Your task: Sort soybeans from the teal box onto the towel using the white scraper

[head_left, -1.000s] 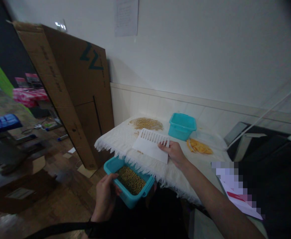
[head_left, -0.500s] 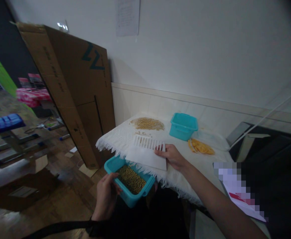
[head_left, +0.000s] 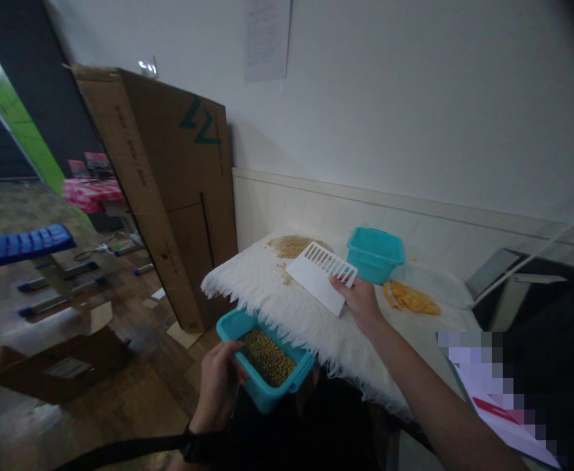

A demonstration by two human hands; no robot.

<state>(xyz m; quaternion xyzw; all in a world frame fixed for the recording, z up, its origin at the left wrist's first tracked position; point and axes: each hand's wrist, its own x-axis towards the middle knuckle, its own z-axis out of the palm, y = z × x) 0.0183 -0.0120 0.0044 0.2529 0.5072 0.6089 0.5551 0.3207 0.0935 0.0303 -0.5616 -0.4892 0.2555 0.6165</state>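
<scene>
My left hand (head_left: pixel 221 373) grips the near left rim of a teal plastic bin (head_left: pixel 266 398), held just below the table's front edge. Dried soybeans (head_left: pixel 269 356) cover the bin's bottom. In my right hand (head_left: pixel 359 299) is a white slotted scraper (head_left: pixel 318 281), pinched at its right end and tilted over the table. Beyond the scraper, a pile of pale soybeans (head_left: pixel 294 246) lies on the white fringed cloth (head_left: pixel 248 265), with a few loose ones scattered nearer to me. The scraper's slotted side points toward the pile.
A second teal bin (head_left: pixel 375 256) stands at the back of the table, by a yellow cloth (head_left: pixel 409 297) and a clear lid (head_left: pixel 446 284). A tall cardboard box (head_left: pixel 169 196) leans at the left. Papers (head_left: pixel 503 405) lie at the right.
My right hand has raised the scraper away from above the bin, back over the table and toward the pile, turning it. My left hand still holds the bin. The view has shifted slightly.
</scene>
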